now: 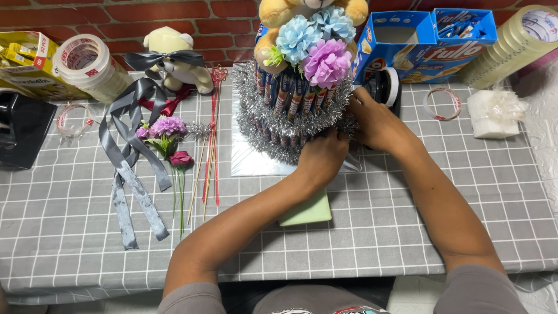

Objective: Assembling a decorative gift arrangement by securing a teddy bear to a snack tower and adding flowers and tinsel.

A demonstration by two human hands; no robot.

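— What is the person working on there?

— A tiered snack tower (299, 104) is standing on a shiny silver board (247, 160), about mid-table, near the brick wall. Wrapped sticks are ringing it, silver tinsel (244, 116) is wrapping each tier, and a plush bear (279, 9) with paper flowers (317, 43) is sitting on top.

— And the hands?

— Both are pressing in at the lower tier. The left hand (321, 156) is curling its fingers into the tinsel at the front; the right hand (375, 119) is cupping the tower's right side. I can't tell whether either is really gripping or only steadying it.

— Will it be easy to shift?

— I doubt it. It's looking top-heavy and loosely built, so the sticks could be slipping out and the tinsel crushing. I'd be taking it by the board, low down, not by the bear.

— Anything crowding it?

— Plenty. A green block (308, 212) is lying just under the left wrist, a blue snack box (418, 43) and a tape dispenser (386, 84) are sitting close behind the right hand, and grey ribbon (125, 157), loose flowers (168, 131) and thin sticks (212, 145) are spreading out to the left on the checked cloth (378, 232).
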